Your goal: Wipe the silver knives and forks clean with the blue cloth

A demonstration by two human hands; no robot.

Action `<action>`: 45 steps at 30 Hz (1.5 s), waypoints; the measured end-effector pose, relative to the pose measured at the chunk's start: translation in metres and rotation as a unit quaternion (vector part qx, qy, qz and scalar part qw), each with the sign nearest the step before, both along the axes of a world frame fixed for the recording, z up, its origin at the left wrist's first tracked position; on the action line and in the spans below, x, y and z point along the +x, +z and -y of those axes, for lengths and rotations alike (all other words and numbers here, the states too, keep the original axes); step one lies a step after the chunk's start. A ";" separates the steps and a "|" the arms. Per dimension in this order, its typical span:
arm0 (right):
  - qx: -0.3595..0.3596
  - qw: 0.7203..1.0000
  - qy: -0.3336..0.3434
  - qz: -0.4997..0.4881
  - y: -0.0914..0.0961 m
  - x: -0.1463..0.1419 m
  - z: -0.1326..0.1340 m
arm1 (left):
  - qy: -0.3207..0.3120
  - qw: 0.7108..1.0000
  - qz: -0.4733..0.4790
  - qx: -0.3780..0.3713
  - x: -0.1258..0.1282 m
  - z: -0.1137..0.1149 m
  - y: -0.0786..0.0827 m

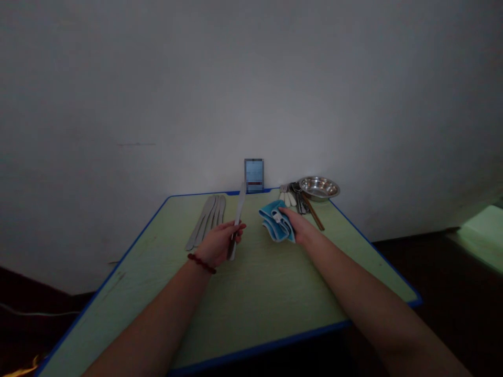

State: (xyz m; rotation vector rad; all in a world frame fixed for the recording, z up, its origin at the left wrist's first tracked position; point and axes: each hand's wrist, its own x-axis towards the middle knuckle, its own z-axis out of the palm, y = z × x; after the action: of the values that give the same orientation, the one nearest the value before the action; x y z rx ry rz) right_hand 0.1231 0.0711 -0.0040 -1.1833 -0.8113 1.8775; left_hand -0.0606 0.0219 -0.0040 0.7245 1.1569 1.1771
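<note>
My left hand, with a dark red bead bracelet at the wrist, is closed around a silver table knife. The blade points up and away from me, and the handle end shows below my fingers. In my right hand is a folded blue cloth with a pale edge and a small white label. Cloth and knife are apart from each other. Several more table knives lie side by side on the table just beyond my left hand, which hides part of them.
The pale green table has a blue edge and stands against a grey wall. A phone-like screen leans at the back. At the back right are white-handled forks, dark-handled cutlery, wooden chopsticks and a steel bowl.
</note>
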 end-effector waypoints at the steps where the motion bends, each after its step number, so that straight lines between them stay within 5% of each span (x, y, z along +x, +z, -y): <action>1: 0.002 1.000 -0.009 0.004 0.001 0.000 0.000 | 0.000 1.000 -0.002 -0.003 0.000 0.001 -0.001; 18: 0.135 0.983 -0.048 0.117 0.016 -0.004 -0.020 | -0.029 0.999 0.014 -0.013 -0.001 0.006 0.002; 24: 0.241 0.944 -0.056 0.220 0.007 0.001 -0.030 | -0.047 0.999 0.004 -0.021 0.003 0.009 0.008; 30: 0.349 0.839 -0.048 0.415 0.004 0.021 -0.025 | -0.026 0.998 0.047 -0.042 0.009 0.009 0.006; 37: 0.577 0.629 -0.084 0.514 0.008 0.029 -0.014 | -0.012 0.998 0.039 -0.051 0.015 0.010 0.008; 45: 0.648 0.516 -0.058 0.557 0.009 0.028 -0.003 | -0.038 0.998 0.035 -0.037 0.022 0.015 0.006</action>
State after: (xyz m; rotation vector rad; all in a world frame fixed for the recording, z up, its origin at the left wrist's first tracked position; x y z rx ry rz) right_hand 0.1513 0.0736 0.0045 -1.0854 -2.1254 -0.2732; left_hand -0.0391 0.0071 0.0021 0.6608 1.0997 1.0830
